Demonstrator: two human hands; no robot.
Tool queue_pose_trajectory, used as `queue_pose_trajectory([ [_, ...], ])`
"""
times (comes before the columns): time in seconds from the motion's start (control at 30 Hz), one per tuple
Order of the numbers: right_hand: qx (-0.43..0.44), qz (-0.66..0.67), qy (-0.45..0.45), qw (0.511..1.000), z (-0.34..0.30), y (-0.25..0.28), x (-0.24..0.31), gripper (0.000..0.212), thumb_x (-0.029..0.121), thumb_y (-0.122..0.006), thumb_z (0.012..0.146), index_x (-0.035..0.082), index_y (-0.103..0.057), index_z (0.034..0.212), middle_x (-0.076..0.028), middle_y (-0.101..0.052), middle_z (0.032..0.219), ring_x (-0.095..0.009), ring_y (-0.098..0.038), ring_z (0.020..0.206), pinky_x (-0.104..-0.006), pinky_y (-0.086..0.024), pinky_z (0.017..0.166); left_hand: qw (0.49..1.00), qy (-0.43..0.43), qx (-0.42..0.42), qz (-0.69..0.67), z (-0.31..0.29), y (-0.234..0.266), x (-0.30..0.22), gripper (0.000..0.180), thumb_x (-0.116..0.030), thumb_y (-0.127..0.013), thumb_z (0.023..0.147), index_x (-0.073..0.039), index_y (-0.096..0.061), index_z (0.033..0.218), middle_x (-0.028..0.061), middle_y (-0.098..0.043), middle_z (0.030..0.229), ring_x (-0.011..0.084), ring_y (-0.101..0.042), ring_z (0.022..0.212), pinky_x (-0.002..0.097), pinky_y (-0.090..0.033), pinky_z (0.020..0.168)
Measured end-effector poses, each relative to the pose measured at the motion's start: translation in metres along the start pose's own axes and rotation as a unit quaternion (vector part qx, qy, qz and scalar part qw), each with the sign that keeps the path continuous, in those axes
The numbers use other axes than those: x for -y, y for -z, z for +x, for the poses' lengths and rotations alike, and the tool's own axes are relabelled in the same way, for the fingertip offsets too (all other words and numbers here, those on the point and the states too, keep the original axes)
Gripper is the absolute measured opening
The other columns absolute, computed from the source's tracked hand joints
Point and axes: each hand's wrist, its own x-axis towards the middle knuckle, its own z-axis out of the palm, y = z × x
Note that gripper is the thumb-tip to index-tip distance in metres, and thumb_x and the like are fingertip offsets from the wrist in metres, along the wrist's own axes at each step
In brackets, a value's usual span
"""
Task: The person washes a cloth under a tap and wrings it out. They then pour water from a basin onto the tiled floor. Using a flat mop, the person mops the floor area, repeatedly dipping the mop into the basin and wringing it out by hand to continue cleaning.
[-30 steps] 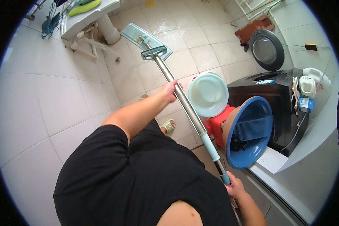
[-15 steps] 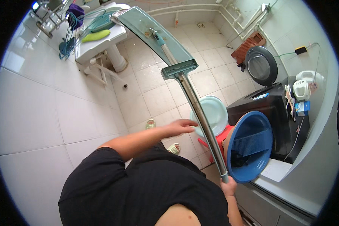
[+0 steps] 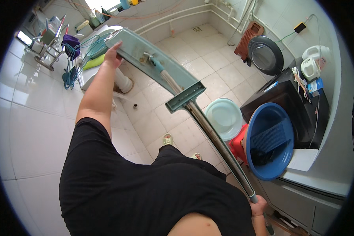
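A long flat mop [image 3: 222, 144] with a metal pole lies diagonally across the view in front of me. Its broad grey-green head plate [image 3: 176, 70] is up at the far left, folded back along the pole. A green slotted scraper collar [image 3: 186, 96] sits around the pole at the near end of the plate. My left hand [image 3: 113, 56] grips the far-left end of the plate, fingers over its edge. At the lower right, my right hand [image 3: 258, 205] is closed round the pole near its grey grip.
On the right, a blue basin [image 3: 284, 151] with a built-in washboard stands tilted beside a black washing machine [image 3: 259, 93]. Left of it are a pale green basin [image 3: 223, 118] and a red stool [image 3: 237, 147]. A white sink [image 3: 86, 82] stands far left on the tiled floor [image 3: 200, 59].
My left hand has reached forward and left from beside the pole and taken hold of the mop's head plate. The view has shifted, and the right hand still holds the pole.
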Motion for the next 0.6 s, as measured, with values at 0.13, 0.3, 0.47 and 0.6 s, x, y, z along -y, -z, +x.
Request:
queue_pose_trajectory([
  [0.13, 0.047, -0.006, -0.033, 0.998, -0.004, -0.001, 0.005, 0.018, 0.019, -0.063, 0.058, 0.006, -0.061, 0.071, -0.014, -0.059, 0.069, -0.030, -0.058, 0.066, -0.0360, -0.045, 0.061, 0.987, -0.098, -0.006, 0.127, -0.032, -0.028, -0.001, 0.032, -0.005, -0.067, 0.069, -0.007, -0.052, 0.097, 0.0053, -0.059, 0.089, 0.0182, -0.058, 0.076, 0.0295, -0.048, 0.070],
  [0.3, 0.123, 0.023, -0.083, 0.989, 0.007, -0.012, 0.052, 0.023, 0.024, -0.062, 0.060, 0.006, -0.062, 0.075, -0.015, -0.059, 0.073, -0.033, -0.058, 0.072, -0.0373, -0.045, 0.064, 0.802, -0.350, 0.126, 0.467, -0.073, -0.042, 0.071, 0.030, -0.005, -0.063, 0.071, -0.007, -0.058, 0.100, 0.0069, -0.061, 0.096, 0.0181, -0.059, 0.086, 0.0277, -0.047, 0.073],
  [0.47, 0.105, -0.019, -0.042, 0.993, 0.020, -0.015, 0.100, 0.018, 0.023, -0.061, 0.062, 0.008, -0.060, 0.071, -0.016, -0.058, 0.072, -0.034, -0.056, 0.070, -0.0392, -0.045, 0.062, 0.636, -0.377, 0.189, 0.646, -0.119, -0.015, 0.130, 0.045, 0.000, -0.051, 0.069, -0.019, -0.054, 0.110, 0.0053, -0.055, 0.110, 0.0221, -0.055, 0.097, 0.0303, -0.046, 0.079],
  [0.6, 0.040, -0.053, 0.024, 0.997, 0.025, -0.021, 0.111, 0.014, 0.022, -0.060, 0.064, 0.009, -0.058, 0.068, -0.013, -0.057, 0.068, -0.033, -0.054, 0.066, -0.0401, -0.043, 0.059, 0.521, -0.306, 0.249, 0.757, -0.115, 0.012, 0.154, 0.058, 0.001, -0.048, 0.070, -0.024, -0.041, 0.122, 0.0038, -0.051, 0.115, 0.0206, -0.052, 0.101, 0.0297, -0.046, 0.077],
])
